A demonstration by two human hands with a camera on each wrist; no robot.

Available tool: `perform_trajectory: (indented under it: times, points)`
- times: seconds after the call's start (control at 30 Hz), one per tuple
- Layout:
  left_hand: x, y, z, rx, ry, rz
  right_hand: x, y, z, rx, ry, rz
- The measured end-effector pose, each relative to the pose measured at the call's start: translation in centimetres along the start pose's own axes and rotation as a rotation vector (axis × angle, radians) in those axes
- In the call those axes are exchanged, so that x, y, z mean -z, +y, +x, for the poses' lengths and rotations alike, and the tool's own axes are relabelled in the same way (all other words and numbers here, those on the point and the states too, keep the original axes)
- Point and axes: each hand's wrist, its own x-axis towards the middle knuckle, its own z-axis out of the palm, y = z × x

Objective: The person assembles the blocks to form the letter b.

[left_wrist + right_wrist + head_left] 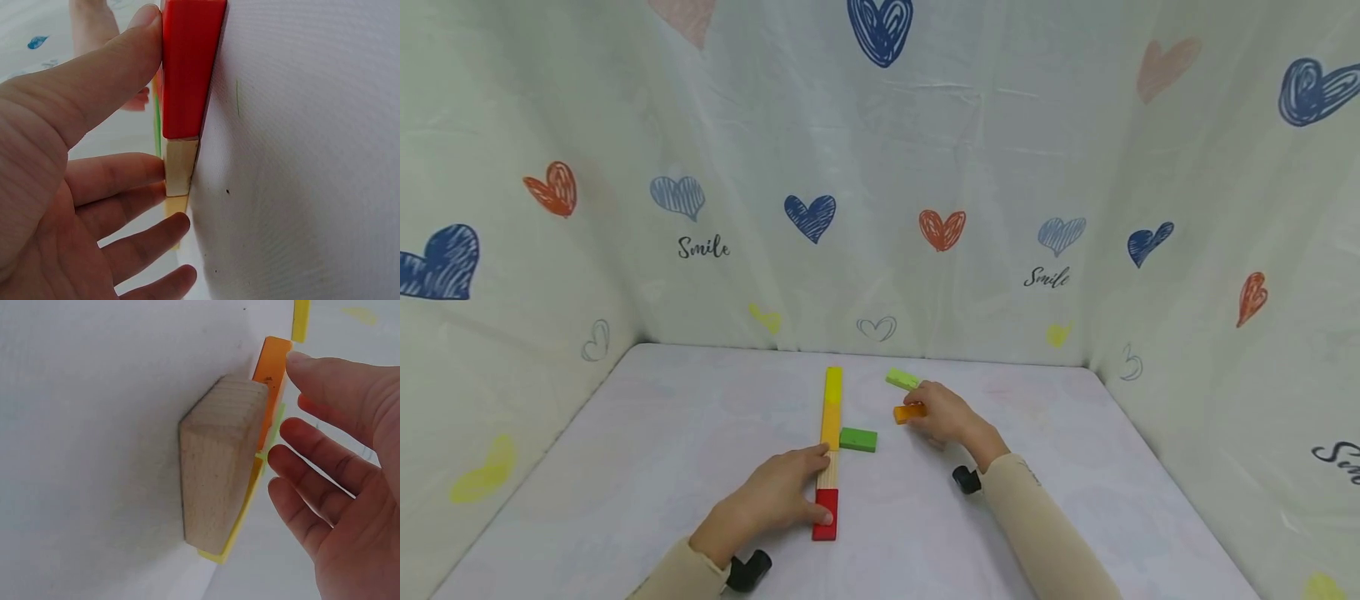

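A straight row runs away from the viewer: red block (825, 529), plain wooden block (828, 472), orange-yellow block (831, 425) and yellow block (833, 385). The left hand (775, 498) lies at its left side, thumb on the red block, a fingertip by the wooden one; in the left wrist view its fingers are spread along the red block (190, 75) and wooden block (179, 165). The right hand (953, 419) pinches one end of an orange block (907, 413). In the right wrist view the thumb touches this orange block (273, 359), beyond a loose wooden block (212, 469).
A green block (858, 440) touches the row's right side. A light green block (902, 379) lies just beyond the right hand, which partly covers the loose wooden block. The white table (625, 467) ends at a curtain (880, 283) printed with hearts.
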Motion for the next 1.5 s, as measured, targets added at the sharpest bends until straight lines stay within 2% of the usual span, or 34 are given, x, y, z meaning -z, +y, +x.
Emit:
perform_trajectory:
  times: [0.27, 0.6, 0.87, 1.03, 1.5]
  points:
    - [-0.1, 0.0, 0.1, -0.014, -0.006, 0.001, -0.3, 0.5, -0.2, -0.021, 0.001, 0.011]
    - [0.0, 0.0, -0.1, -0.021, 0.002, 0.009, -0.4, 0.4, 0.2, 0.01, 0.015, -0.006]
    - [0.0, 0.1, 0.0, -0.008, -0.004, 0.016, -0.7, 0.4, 0.5, 0.004, 0.007, -0.008]
    - [0.0, 0.1, -0.1, -0.024, 0.005, 0.018, -0.7, 0.4, 0.6, -0.002, 0.009, -0.01]
    - [0.1, 0.0, -0.1, -0.026, 0.012, 0.014, -0.8, -0.6, -0.1, 0.006, -0.002, 0.02]
